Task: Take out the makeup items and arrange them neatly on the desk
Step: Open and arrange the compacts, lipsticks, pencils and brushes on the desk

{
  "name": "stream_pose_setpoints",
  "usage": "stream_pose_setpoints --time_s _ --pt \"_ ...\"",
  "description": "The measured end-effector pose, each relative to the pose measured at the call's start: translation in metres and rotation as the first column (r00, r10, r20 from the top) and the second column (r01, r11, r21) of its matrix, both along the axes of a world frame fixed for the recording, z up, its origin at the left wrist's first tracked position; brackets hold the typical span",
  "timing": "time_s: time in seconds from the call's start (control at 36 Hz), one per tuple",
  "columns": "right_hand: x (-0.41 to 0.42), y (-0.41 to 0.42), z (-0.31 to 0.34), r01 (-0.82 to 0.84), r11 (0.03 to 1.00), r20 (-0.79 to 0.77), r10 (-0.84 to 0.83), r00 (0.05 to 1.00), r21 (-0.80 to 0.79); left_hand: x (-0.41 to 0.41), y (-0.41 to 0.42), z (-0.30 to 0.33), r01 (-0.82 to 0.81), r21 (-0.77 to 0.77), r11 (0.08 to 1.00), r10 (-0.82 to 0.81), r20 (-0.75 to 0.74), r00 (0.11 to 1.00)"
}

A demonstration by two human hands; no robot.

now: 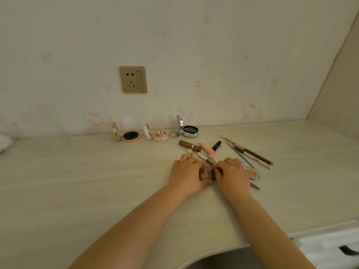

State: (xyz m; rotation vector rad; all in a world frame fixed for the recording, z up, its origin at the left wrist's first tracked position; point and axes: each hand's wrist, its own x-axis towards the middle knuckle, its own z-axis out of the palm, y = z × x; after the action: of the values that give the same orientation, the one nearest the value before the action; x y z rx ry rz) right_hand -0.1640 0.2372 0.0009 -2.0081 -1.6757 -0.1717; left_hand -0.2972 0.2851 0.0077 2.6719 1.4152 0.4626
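Note:
My left hand (pixel 186 171) and my right hand (pixel 232 173) both grip a small clear brown makeup case (pixel 206 172) low over the desk (pixel 97 181). Beyond them lie a brown lipstick tube (pixel 189 145), a peach tube (pixel 207 148), a small dark tube (pixel 216 145) and a pale-tipped pencil (pixel 205 157). To the right lie long brown and white pencils (pixel 250 153) and a clear orange palette (pixel 252 174), partly hidden by my right hand. Three open compacts stand by the wall: rose-gold (pixel 128 135), patterned pink (pixel 158 133), silver (pixel 189 129).
A gold wall socket (pixel 133 79) sits above the compacts. A metal ring (pixel 174 134) lies by the silver compact. The wall corner (pixel 314 105) closes the desk on the right. A white drawer unit with a dark handle (pixel 347 249) is below the desk's front edge at the right.

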Motion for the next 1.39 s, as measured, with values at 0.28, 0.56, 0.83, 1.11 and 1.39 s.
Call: stream_pose_setpoints --time_s 0.28,0.56,0.83,1.11,1.39 --pt "-0.004 -0.011 0.001 0.029 1.000 0.017 -0.029 0.999 -0.006 0.003 -0.009 -0.009 -0.081 -0.009 0.997 0.081 0.112 0.990" --pt "-0.052 -0.011 0.027 -0.125 0.991 -0.662 0.119 0.740 0.039 -0.055 -0.018 0.004 -0.065 -0.132 0.989 0.125 0.526 0.842" --pt "-0.134 0.017 0.029 -0.428 0.904 -0.944 0.154 0.292 0.015 -0.141 -0.029 0.004 -0.115 -0.182 0.977 0.212 0.719 0.662" --pt "-0.180 0.026 0.016 -0.510 0.851 -0.992 0.122 -0.040 0.125 -0.175 -0.028 -0.008 -0.117 -0.218 0.969 0.246 0.802 0.545" --pt "-0.173 0.025 0.006 -0.545 0.822 -0.984 0.175 -0.035 0.166 -0.173 -0.030 -0.012 -0.028 -0.226 0.974 0.200 0.791 0.578"
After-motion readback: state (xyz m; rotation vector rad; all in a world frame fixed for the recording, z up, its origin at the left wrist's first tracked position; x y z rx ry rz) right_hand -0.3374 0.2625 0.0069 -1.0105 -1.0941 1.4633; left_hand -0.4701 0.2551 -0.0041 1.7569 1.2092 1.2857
